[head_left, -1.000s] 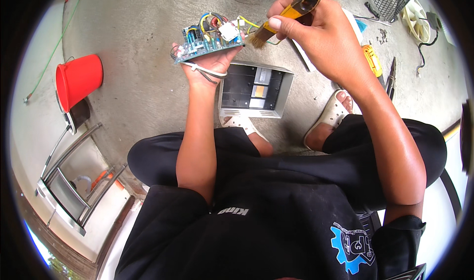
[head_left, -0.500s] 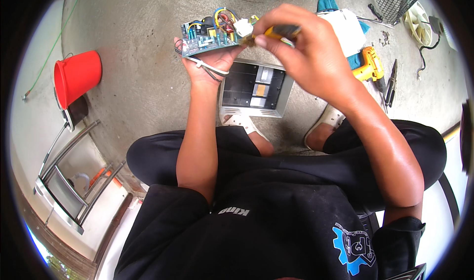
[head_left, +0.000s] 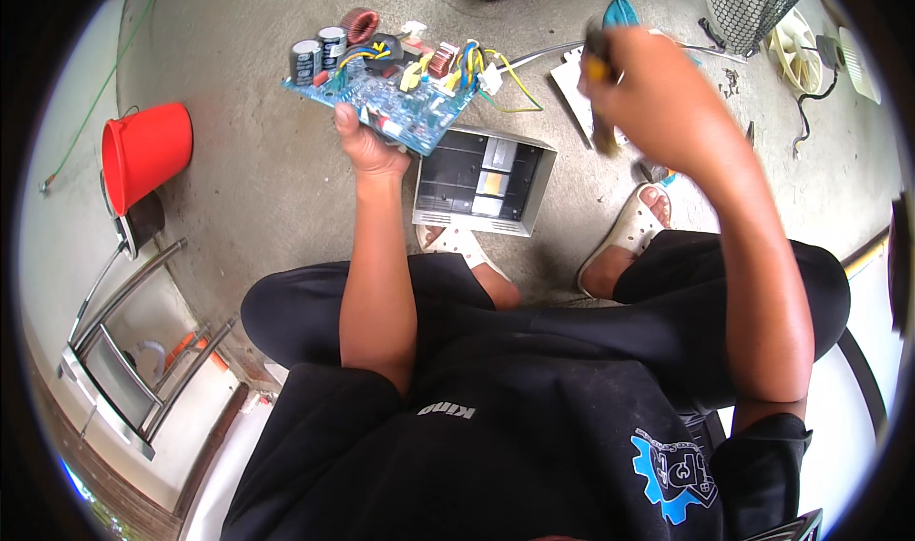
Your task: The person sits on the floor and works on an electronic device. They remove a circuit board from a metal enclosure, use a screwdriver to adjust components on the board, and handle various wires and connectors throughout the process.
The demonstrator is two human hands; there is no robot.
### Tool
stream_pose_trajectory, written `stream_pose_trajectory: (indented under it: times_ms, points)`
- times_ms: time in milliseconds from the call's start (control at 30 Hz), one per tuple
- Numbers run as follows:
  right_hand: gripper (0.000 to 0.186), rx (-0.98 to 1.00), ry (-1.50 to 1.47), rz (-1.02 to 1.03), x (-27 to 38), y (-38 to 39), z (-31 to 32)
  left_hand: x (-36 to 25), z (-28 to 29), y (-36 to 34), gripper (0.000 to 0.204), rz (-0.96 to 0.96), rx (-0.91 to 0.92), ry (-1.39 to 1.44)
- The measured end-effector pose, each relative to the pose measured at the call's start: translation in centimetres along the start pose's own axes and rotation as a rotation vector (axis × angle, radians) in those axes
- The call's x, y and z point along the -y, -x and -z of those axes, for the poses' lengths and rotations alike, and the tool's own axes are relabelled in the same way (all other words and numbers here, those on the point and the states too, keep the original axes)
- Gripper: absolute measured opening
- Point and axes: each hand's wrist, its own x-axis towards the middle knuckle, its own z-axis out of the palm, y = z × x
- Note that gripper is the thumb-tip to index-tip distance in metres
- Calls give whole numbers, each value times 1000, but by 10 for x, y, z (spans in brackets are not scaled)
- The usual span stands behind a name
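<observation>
My left hand grips a blue-green circuit board by its near edge, the thumb on its face. Several capacitors, copper coils and coloured wires stand up from the board, which lies tilted with its component side in view. To its right and apart from it, my right hand is closed around a brush with a yellow and black handle, bristles pointing down. The brush is blurred by motion. Below the board, on the floor, sits an open grey housing with a black inside, close to my left shoe.
A red bucket stands at the left beside a metal-framed chair. Beyond my right hand lie a white panel, a teal cloth, loose screws, a black mesh and a pale fan.
My right hand has moved right with the brush, away from the board. The left hand has turned the board so more of its component side shows. My view has shifted slightly.
</observation>
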Motion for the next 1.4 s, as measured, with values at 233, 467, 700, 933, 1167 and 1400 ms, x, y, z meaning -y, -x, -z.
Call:
stream_pose_trajectory:
  times_ms: [233, 467, 700, 933, 1167, 1400]
  points:
    - [20, -337, -723, 1, 11, -21, 40, -24, -20, 16, 127, 112, 284, -175]
    - [34, -216, -564, 189, 9, -24, -19, -20, -38, 31, 128, 188, 220, -132]
    - [25, -113, -709, 29, -3, -22, -36, -9, -31, 13, 120, 254, 240, 188]
    - [37, -123, -740, 145, -11, -24, -51, -18, -36, 9, 122, 103, 219, -1]
    - [31, -29, -766, 206, -21, -22, -66, -11, -39, 11, 118, 78, 247, -18]
    - [34, -46, -698, 194, -27, -26, -80, -8, -37, 16, 107, 73, 169, 18]
